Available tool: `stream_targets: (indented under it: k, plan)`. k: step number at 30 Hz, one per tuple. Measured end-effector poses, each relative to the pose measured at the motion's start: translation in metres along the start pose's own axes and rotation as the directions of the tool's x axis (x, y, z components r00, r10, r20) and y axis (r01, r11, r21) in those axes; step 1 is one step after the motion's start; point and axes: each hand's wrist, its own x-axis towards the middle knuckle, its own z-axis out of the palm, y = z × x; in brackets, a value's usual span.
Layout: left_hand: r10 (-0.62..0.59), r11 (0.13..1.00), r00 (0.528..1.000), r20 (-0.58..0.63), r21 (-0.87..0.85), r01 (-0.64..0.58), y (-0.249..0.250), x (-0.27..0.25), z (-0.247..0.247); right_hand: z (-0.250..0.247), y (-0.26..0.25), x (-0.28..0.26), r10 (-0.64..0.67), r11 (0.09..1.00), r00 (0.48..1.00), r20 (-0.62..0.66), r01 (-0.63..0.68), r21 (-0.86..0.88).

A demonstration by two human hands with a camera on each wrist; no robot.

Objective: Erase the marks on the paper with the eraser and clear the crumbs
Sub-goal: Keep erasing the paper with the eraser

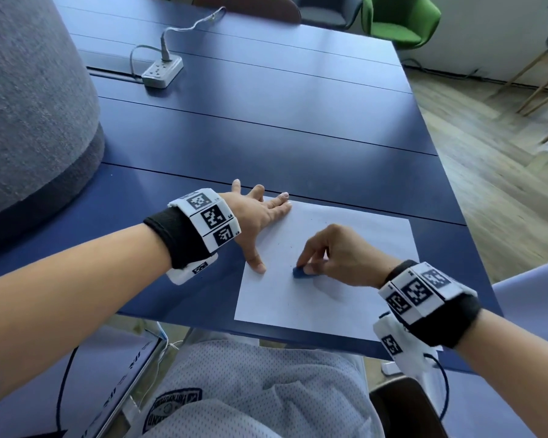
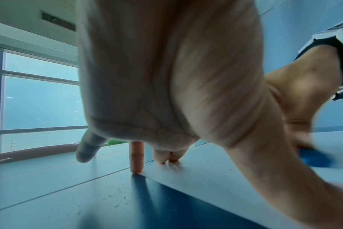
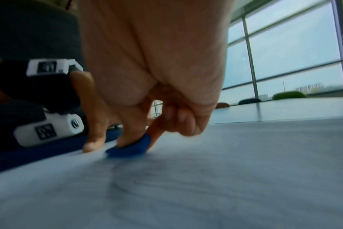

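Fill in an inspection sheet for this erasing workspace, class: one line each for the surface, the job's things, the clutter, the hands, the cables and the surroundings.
Surface: blue table, planked, with dark seams.
Job's things: white paper lies flat near the table's front edge; blue eraser touches it; small dark crumbs speckle the sheet; marks too faint to tell.
Clutter: nothing seen.
Hands: left hand is spread flat, fingertips and thumb pressing the paper's left edge; right hand pinches the eraser.
Cables: grey power strip with one plug and cord at the far left of the table.
Surroundings: grey upholstered form at left, green chair, wood floor, large windows.
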Motion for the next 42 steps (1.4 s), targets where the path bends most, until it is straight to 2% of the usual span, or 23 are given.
stream_targets:
  k: [2, 3, 6, 7, 10, 11, 12, 15, 17, 22, 26, 28, 33, 38, 42]
  plan:
    - [-0.006, 1.0, 1.0, 0.007, -0.004, 0.006, 0.002, 0.0, -0.002, 0.002, 0.002, -0.004, 0.04, 0.999, 0.992, -0.12, -0.039, 0.014]
    - [-0.009, 1.0, 1.0, 0.009, -0.008, 0.009, 0.003, 0.0, -0.003, 0.004, 0.002, -0.01, 0.041, 0.999, 0.993, -0.113, -0.039, 0.021]
    - [-0.014, 1.0, 1.0, 0.003, -0.009, 0.014, 0.002, -0.003, -0.002, 0.009, -0.002, -0.027, 0.013, 1.0, 0.998, 0.066, -0.014, 0.007]
    - [-0.015, 1.0, 1.0, 0.001, -0.007, 0.015, 0.002, -0.003, -0.001, 0.007, -0.004, -0.027, 0.013, 1.0, 0.997, 0.078, -0.013, 0.001]
    - [-0.019, 1.0, 1.0, -0.006, 0.01, 0.019, 0.003, -0.004, -0.003, 0.005, -0.004, -0.019, 0.034, 0.999, 0.994, -0.105, -0.035, -0.004]
    - [-0.02, 1.0, 1.0, -0.005, 0.007, 0.02, 0.004, -0.004, -0.003, 0.007, -0.003, -0.022, 0.045, 0.999, 0.99, -0.131, -0.043, 0.013]
    - [-0.02, 1.0, 1.0, -0.007, 0.004, 0.02, 0.004, -0.004, -0.003, 0.009, -0.002, -0.027, 0.039, 0.999, 0.993, -0.114, -0.036, 0.03]
    - [-0.024, 1.0, 1.0, -0.008, 0.001, 0.024, 0.003, -0.004, -0.002, 0.016, -0.004, -0.047, -0.006, 1.0, 0.997, 0.075, 0.005, 0.019]
    - [-0.021, 1.0, 1.0, -0.007, -0.002, 0.021, 0.004, -0.004, -0.002, 0.014, -0.004, -0.044, -0.012, 1.0, 0.994, 0.111, 0.013, -0.002]
    - [-0.012, 1.0, 1.0, -0.024, -0.01, 0.012, 0.003, -0.003, 0.0, -0.011, 0.004, 0.003, 0.089, 0.996, 0.992, -0.086, -0.088, 0.017]
    - [-0.007, 0.999, 1.0, -0.018, -0.032, 0.007, 0.001, -0.003, 0.0, -0.04, 0.026, 0.038, 0.239, 0.971, 0.936, -0.256, -0.23, 0.066]
    - [-0.005, 1.0, 1.0, -0.019, -0.029, 0.004, 0.001, -0.003, -0.001, -0.043, 0.03, 0.041, 0.259, 0.966, 0.918, -0.301, -0.24, 0.096]
    - [-0.001, 1.0, 1.0, -0.029, -0.022, 0.0, 0.001, 0.001, 0.001, -0.035, 0.027, 0.031, 0.184, 0.983, 0.961, -0.206, -0.176, 0.057]
    - [0.003, 1.0, 1.0, -0.029, 0.011, -0.003, 0.003, 0.002, -0.001, -0.042, 0.034, 0.045, 0.205, 0.979, 0.929, -0.308, -0.19, 0.078]
    - [-0.013, 1.0, 0.999, -0.03, 0.016, 0.013, 0.006, 0.001, -0.002, -0.031, 0.028, 0.036, 0.168, 0.985, 0.962, -0.216, -0.156, 0.071]
